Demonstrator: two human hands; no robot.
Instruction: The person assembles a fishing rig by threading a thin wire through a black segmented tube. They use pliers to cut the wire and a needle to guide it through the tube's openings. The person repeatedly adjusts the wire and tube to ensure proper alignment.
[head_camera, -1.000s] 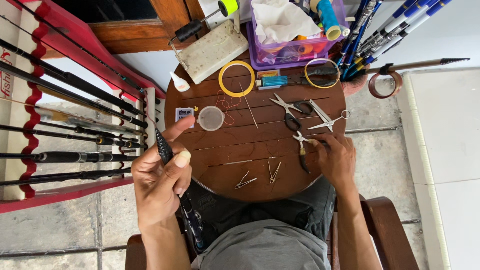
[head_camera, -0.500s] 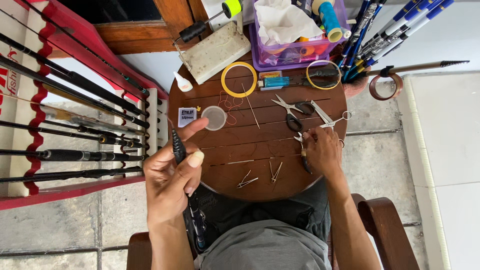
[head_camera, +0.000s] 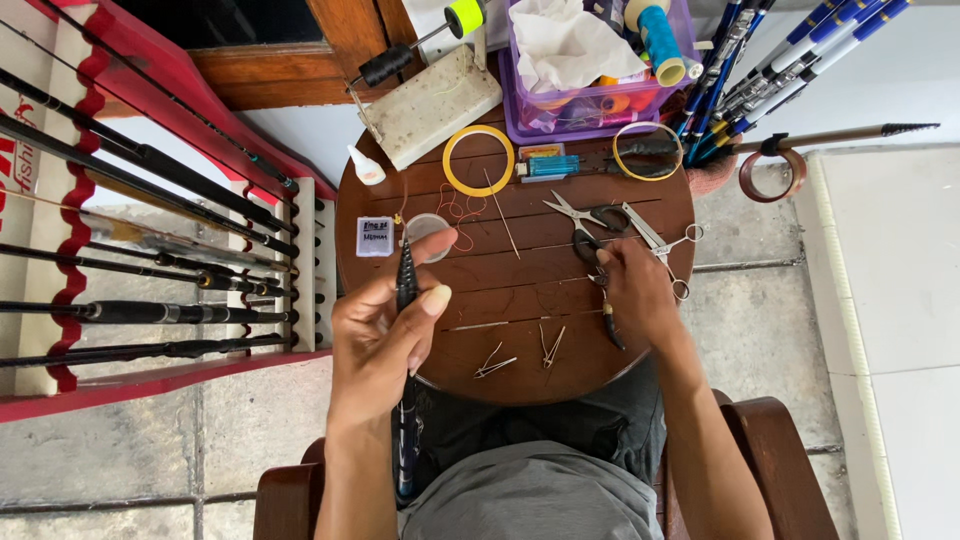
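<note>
The left hand (head_camera: 385, 340) was clamped on a dark fishing rod blank (head_camera: 405, 290), thumb laid along one side and the fingers curled behind it, holding it over the near left edge of the round wooden table (head_camera: 640, 215). The rod's long axis ran almost straight away from the person: its butt passed down past the lap and its narrow tip pointed toward the far left edge, ending just beside a small clear round dish (head_camera: 425, 232) and a tangle of red thread (head_camera: 455, 212).

The right hand (head_camera: 635, 290) rested on the table near its right edge, fingers drawn together over a small dark-handled tool (head_camera: 607, 322); whether they actually pinched it could not be told, since the hand covered the tool's upper end. Black-handled scissors (head_camera: 590, 215) and steel pliers (head_camera: 655, 240) lay just beyond that hand, and bent wire rod guides (head_camera: 495, 362) sat near the near edge.

Working well here probably called for keeping the blank steady and level in the left grip, with the tip clear of the thread so it did not snag, and lifting the tool cleanly so the loose guides beside it stayed put.
</note>
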